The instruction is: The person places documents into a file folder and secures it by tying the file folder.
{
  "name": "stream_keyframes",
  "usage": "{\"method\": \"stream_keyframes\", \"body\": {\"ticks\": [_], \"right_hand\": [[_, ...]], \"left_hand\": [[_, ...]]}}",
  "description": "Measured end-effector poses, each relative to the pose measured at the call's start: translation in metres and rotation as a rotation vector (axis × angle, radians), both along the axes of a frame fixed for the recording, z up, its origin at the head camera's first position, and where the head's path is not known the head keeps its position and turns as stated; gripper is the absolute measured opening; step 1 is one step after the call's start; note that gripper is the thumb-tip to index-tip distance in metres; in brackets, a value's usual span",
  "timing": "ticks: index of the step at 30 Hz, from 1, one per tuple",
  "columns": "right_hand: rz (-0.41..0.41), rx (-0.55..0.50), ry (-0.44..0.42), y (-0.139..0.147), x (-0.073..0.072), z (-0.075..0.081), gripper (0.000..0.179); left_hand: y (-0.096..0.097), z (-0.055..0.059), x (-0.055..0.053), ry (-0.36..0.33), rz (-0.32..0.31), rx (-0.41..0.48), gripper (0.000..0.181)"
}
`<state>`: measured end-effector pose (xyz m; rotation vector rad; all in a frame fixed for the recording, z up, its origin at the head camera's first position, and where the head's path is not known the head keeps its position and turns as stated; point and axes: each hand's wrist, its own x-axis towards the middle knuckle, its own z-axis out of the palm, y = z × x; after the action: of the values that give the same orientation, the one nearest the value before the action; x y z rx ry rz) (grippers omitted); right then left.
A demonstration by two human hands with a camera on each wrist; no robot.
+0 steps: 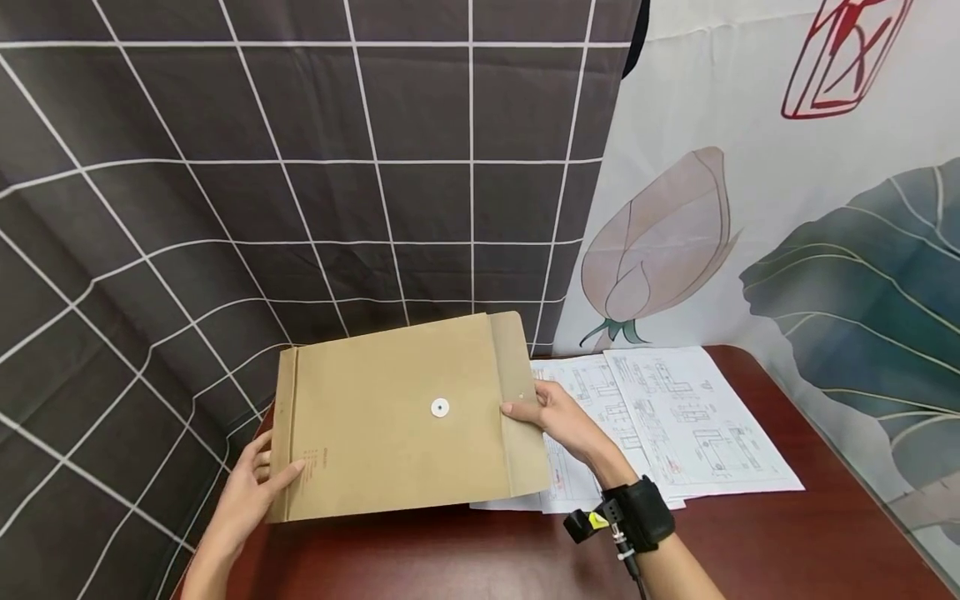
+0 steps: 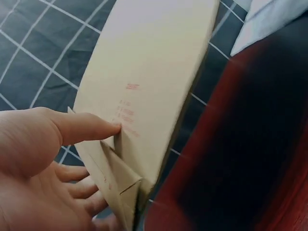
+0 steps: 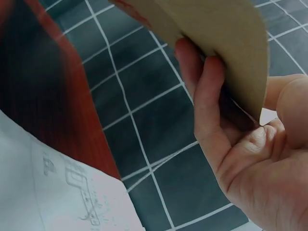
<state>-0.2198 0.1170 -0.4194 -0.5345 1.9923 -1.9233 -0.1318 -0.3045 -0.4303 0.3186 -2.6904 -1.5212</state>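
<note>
A brown kraft paper document envelope (image 1: 390, 417) is held up, tilted, above the dark red table. It has a white round button (image 1: 440, 407) and small red print near its left end. My left hand (image 1: 251, 483) grips that left end, thumb on the front and fingers behind; in the left wrist view the folded bottom edge shows between them. At the other end my right hand (image 1: 558, 421) pinches the flap (image 1: 521, 400), its thumb in front. The right wrist view shows the right fingers (image 3: 209, 96) curled against the envelope's back.
Sheets of printed technical drawings (image 1: 697, 425) lie overlapping on the table (image 1: 750, 542) at the right, partly behind the envelope. A dark checked cloth (image 1: 420, 200) hangs behind and on the left. To the right hangs a white cloth with a lotus print (image 1: 660, 242).
</note>
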Motion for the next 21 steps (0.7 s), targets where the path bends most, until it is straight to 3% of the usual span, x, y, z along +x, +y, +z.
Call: {"method": "stream_keyframes", "body": {"ticks": [4, 9, 11, 15, 18, 21], "right_hand": [[-0.015, -0.047, -0.004, -0.006, 0.004, 0.0, 0.035], [-0.031, -0.09, 0.002, -0.013, 0.007, -0.001, 0.034], [-0.041, -0.097, 0.003, -0.016, 0.008, -0.002, 0.034], [-0.063, -0.106, 0.02, -0.027, 0.012, -0.004, 0.035], [-0.074, -0.109, 0.048, -0.036, 0.013, -0.006, 0.034], [-0.088, -0.107, 0.066, -0.042, 0.013, -0.009, 0.032]], "left_hand": [[0.008, -0.001, -0.001, 0.081, 0.089, -0.156, 0.079], [0.04, 0.006, -0.002, 0.36, 0.262, -0.33, 0.061], [0.064, 0.012, -0.002, 0.478, 0.277, -0.372, 0.051], [0.123, 0.025, 0.002, 0.624, 0.159, -0.36, 0.042], [0.163, 0.032, 0.009, 0.653, 0.03, -0.346, 0.05], [0.19, 0.032, 0.011, 0.682, -0.043, -0.413, 0.057]]}}
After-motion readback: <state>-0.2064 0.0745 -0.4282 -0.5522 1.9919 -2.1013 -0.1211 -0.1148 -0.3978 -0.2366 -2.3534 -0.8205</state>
